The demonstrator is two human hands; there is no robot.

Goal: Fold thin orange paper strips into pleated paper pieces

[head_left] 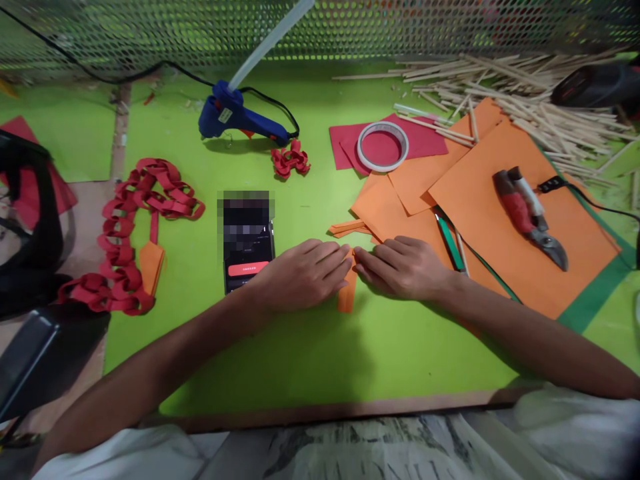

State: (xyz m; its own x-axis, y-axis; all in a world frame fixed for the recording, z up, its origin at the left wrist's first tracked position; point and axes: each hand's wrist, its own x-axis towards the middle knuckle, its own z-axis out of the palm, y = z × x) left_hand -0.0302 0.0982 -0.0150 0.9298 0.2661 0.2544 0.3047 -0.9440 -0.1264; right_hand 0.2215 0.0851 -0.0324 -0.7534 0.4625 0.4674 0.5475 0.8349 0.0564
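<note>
1. Green covering is spread over the desk [300, 347], and a perforated metal screen [150, 33] is set along its far edge.
2. At far left, a red paper chain [130, 233] is laid in loops, with a small stack of orange strips [151, 265] touching it.
3. Behind it, a blue glue gun [235, 117] is rested on the desk, a clear stick projecting from its back; a short red chain piece [290, 160] is seen just beside it.
4. A phone [247, 243] is placed face up, just left of the left hand.
5. The left hand [300, 273] is laid palm down, its fingers pressed flat on an orange strip [347, 293]; nothing is clenched.
6. The right hand [400, 267] is likewise laid flat, fingertips pressed on the same strip, meeting the left hand's fingertips. The strip lies on the desk between and under both hands, near centre.
7. Further right, orange sheets [500, 193] are overlapped, with red paper and a tape roll [383, 147] behind them.
8. Red-handled cutters [527, 213] are rested on the sheets.
9. Wooden sticks [525, 93] are piled at far right.
</note>
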